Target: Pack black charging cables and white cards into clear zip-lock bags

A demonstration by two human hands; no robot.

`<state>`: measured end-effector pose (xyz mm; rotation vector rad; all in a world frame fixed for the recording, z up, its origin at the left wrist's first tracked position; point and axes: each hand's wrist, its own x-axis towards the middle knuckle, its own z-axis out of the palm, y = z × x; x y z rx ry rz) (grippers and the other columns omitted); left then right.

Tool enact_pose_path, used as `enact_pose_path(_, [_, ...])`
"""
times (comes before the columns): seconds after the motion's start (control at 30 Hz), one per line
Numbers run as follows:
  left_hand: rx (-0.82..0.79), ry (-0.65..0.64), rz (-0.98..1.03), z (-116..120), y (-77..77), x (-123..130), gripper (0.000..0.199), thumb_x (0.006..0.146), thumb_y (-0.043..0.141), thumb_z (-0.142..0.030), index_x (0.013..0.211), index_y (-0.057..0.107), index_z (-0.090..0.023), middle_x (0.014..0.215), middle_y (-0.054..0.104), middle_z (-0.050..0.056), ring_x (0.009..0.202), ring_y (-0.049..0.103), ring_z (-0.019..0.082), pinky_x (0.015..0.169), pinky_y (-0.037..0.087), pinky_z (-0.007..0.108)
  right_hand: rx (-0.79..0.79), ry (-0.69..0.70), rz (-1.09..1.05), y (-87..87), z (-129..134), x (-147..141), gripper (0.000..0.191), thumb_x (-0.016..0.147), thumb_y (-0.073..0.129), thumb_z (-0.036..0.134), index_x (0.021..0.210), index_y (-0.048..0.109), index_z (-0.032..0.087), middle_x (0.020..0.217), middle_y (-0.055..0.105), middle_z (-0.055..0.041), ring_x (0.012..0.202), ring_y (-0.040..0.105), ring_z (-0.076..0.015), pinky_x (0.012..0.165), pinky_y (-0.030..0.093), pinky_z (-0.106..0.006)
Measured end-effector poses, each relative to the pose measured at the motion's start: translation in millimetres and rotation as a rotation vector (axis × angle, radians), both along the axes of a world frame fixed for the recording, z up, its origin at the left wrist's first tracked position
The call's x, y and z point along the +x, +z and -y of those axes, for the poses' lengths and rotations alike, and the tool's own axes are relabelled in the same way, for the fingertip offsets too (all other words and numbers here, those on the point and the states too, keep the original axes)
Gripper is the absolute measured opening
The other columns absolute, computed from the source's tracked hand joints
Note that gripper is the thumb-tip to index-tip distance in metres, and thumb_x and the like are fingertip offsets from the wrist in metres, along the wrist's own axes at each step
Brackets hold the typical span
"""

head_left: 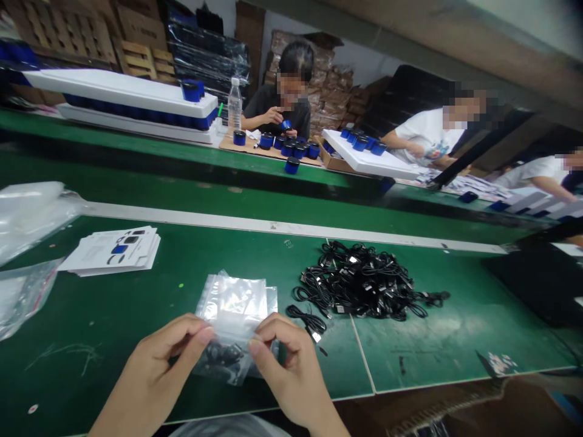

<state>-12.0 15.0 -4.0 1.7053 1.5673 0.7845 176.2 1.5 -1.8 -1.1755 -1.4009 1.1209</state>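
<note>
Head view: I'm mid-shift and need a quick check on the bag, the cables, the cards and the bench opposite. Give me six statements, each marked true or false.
1. The left hand and right hand both pinch the clear bag. True.
2. The black cables lie left of the bag. False: they are heaped to its right.
3. Something dark shows through the bag. True.
4. The right hand holds the printed cards. False: they lie stacked on the green table, left of the bag.
5. A person opposite in a dark top holds a blue container. True.
6. The plastic bottle lies on its side. False: it stands upright.
</note>
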Motion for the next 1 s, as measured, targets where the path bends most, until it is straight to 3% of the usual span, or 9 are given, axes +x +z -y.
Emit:
enact_pose_path(0.17, [0.082, 0.074, 0.098, 4.2, -4.8, 4.4, 0.026, 0.080, 0.056, -0.047, 0.069, 0.063, -0.024, 0.065, 0.065, -0.005, 0.059, 0.060, 0.011, 0.055, 0.046, 0.012, 0.035, -0.019, -0.013, 0.1, 0.2, -2.5, 0.017, 0.080, 0.056, 0.018, 0.063, 0.056, 0.018, 0.064, 0.052, 0.0006, 0.063, 0.050, -0.0137, 0.059, 0.037, -0.024])
enact_pose_path(0.43, [-0.040, 0.255, 0.279, 11.1, -1.1, 19.5, 0.026, 0.079, 0.055, -0.048, 0.070, 0.061, -0.025, 0.063, 0.058, -0.007, 0.056, 0.050, 0.010, 0.054, 0.040, 0.015, -0.075, -0.029, -0.064, -7.7, -0.4, -9.8, 0.016, 0.085, 0.055, 0.027, 0.071, 0.058, 0.017, 0.066, 0.054, 0.0008, 0.063, 0.049, -0.0135, 0.059, 0.038, -0.024])
enact_pose_path(0.57, [-0.027, 0.234, 0.306, 12.3, -2.8, 20.7, 0.023, 0.079, 0.057, -0.046, 0.070, 0.060, -0.025, 0.063, 0.056, -0.008, 0.059, 0.051, 0.010, 0.058, 0.041, 0.013, -0.094, -0.066, -0.044, -9.7, 0.9, -11.2, 0.020, 0.084, 0.056, 0.031, 0.070, 0.055, 0.017, 0.063, 0.052, 0.0018, 0.060, 0.047, -0.0127, 0.059, 0.037, -0.024])
enact_pose_path(0.73, [0.018, 0.128, 0.302, 11.3, -11.0, 16.7, 0.023, 0.082, 0.056, -0.044, 0.074, 0.061, -0.024, 0.065, 0.061, -0.006, 0.059, 0.058, 0.010, 0.057, 0.046, 0.012, 0.000, -0.123, 0.072, -8.7, 2.4, -10.8, 0.024, 0.086, 0.053, 0.031, 0.066, 0.051, 0.018, 0.061, 0.048, 0.0029, 0.058, 0.044, -0.0119, 0.057, 0.035, -0.023])
enact_pose_path(0.87, [-0.076, 0.049, 0.292, 10.9, -13.4, 16.7, 0.028, 0.082, 0.055, -0.048, 0.073, 0.062, -0.022, 0.062, 0.066, -0.003, 0.059, 0.064, 0.013, 0.054, 0.050, 0.015, -0.057, -0.107, 0.019, -12.2, 3.0, -13.8, 0.023, 0.087, 0.052, 0.035, 0.070, 0.051, 0.019, 0.062, 0.047, 0.0032, 0.059, 0.043, -0.0120, 0.056, 0.035, -0.022])
enact_pose_path(1.0, [0.036, 0.221, 0.282, 14.7, -20.1, 19.3, 0.026, 0.083, 0.054, -0.047, 0.080, 0.062, -0.022, 0.066, 0.066, -0.004, 0.059, 0.063, 0.012, 0.055, 0.049, 0.015, -0.085, -0.016, -0.083, -25.0, 7.7, -24.2, 0.020, 0.083, 0.057, 0.039, 0.090, 0.052, 0.020, 0.072, 0.052, 0.0023, 0.064, 0.046, -0.0132, 0.060, 0.038, -0.023])
